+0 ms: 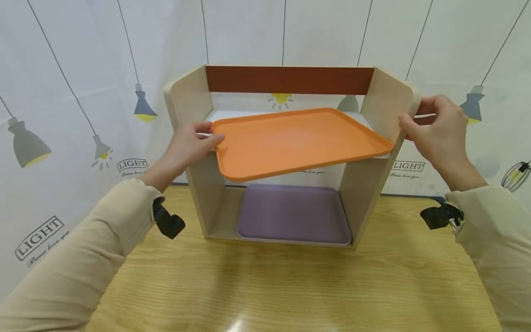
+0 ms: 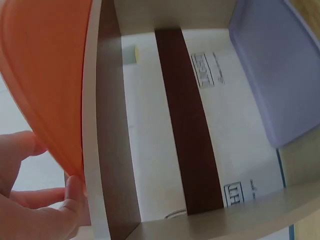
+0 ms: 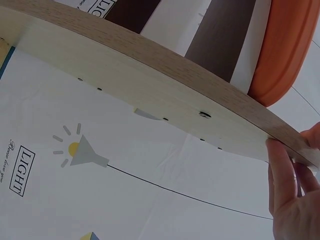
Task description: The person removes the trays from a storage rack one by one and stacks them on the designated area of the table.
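Note:
An orange tray [image 1: 298, 140] is tilted at the upper shelf of a small wooden shelf unit [image 1: 377, 184]. Its left end is pinched between the thumb and fingers of my left hand [image 1: 188, 145], and its right corner meets the unit's right side panel. My right hand [image 1: 441, 131] grips the front edge of that side panel near the top, thumb inside and fingers outside, as the right wrist view also shows. On the bottom shelf lies a purple tray [image 1: 294, 214]. The white upper shelf is mostly hidden behind the orange tray.
The unit stands on a wood-grain table [image 1: 265, 286] close to a white wall sheet [image 1: 244, 32] printed with lamps. A reddish-brown back rail [image 1: 290, 80] spans the unit's top. Black camera mounts are strapped at both wrists.

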Demonstrator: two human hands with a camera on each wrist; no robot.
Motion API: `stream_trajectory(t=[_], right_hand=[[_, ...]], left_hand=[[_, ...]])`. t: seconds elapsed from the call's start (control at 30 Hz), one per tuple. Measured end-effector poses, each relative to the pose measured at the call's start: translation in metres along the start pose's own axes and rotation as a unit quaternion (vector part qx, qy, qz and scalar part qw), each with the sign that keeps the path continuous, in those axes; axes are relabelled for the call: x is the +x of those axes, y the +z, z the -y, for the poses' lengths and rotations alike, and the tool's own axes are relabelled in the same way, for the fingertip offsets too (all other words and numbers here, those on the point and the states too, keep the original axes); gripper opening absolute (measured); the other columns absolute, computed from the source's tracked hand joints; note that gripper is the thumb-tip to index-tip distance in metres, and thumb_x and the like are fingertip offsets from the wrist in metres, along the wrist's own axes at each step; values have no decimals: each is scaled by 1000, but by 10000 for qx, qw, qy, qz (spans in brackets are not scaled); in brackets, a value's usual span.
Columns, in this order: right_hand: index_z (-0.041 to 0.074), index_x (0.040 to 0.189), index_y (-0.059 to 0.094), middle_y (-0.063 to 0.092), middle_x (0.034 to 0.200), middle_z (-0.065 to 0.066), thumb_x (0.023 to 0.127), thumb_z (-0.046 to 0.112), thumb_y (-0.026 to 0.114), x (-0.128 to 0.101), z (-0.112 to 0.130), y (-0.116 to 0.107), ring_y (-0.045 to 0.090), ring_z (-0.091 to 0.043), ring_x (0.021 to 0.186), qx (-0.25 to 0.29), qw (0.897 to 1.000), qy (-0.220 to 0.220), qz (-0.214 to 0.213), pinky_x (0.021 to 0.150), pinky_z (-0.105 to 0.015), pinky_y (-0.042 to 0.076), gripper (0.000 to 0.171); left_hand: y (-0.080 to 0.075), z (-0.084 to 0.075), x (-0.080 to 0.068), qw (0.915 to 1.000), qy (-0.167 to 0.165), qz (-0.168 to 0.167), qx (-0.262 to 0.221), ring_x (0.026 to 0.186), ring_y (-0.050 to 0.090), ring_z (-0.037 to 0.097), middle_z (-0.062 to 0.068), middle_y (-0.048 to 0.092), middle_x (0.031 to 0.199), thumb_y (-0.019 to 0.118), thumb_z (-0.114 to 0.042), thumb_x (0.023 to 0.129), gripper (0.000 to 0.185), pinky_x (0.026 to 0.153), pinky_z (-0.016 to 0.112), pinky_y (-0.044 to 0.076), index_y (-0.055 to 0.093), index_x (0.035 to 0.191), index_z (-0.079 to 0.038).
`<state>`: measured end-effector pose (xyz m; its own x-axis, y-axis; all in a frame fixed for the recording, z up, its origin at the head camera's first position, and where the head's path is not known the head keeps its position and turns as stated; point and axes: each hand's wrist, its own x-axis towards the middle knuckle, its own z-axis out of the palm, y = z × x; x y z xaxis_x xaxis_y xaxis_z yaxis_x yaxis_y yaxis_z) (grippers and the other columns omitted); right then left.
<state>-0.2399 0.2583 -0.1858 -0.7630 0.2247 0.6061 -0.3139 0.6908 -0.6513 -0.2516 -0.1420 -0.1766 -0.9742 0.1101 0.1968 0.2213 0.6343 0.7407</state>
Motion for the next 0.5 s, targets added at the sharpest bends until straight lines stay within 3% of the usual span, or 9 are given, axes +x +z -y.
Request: stream_trajectory(t=[0.13, 0.23, 0.37, 0.5], right_hand=[[5, 100, 51, 49, 85, 7, 80, 22, 59, 0, -1, 1, 48, 10, 65, -19, 10000, 11, -9, 50, -5, 41, 27], [6, 100, 51, 49, 85, 6, 80, 21, 59, 0, -1, 1, 48, 9, 65, -10, 10000, 11, 3, 49, -5, 41, 26], [3, 102, 50, 49, 86, 5, 81, 22, 59, 0, 0, 1, 47, 9, 66, -49, 10000, 4, 5, 50, -5, 41, 29], [0, 104, 50, 49, 86, 5, 81, 22, 58, 0, 0, 1, 46, 8, 66, -139, 9999, -2, -13, 50, -4, 40, 33]], left_hand=[[-1, -1, 8, 9990, -74, 86, 439, 107, 48, 29, 22, 49, 120, 56, -24, 84, 46, 86, 39, 42, 50, 117, 8], [-1, 1, 11, 9983, -21, 56, 580, 93, 49, 26, 19, 57, 104, 56, -22, 84, 33, 75, 32, 44, 58, 101, 6], [-1, 1, 14, 9984, 46, 69, 561, 82, 47, 21, 14, 58, 94, 57, -18, 84, 26, 65, 25, 40, 59, 97, 4], [2, -1, 15, 9994, -78, 121, 319, 87, 48, 21, 15, 57, 102, 56, -14, 84, 28, 73, 27, 43, 58, 106, 4]])
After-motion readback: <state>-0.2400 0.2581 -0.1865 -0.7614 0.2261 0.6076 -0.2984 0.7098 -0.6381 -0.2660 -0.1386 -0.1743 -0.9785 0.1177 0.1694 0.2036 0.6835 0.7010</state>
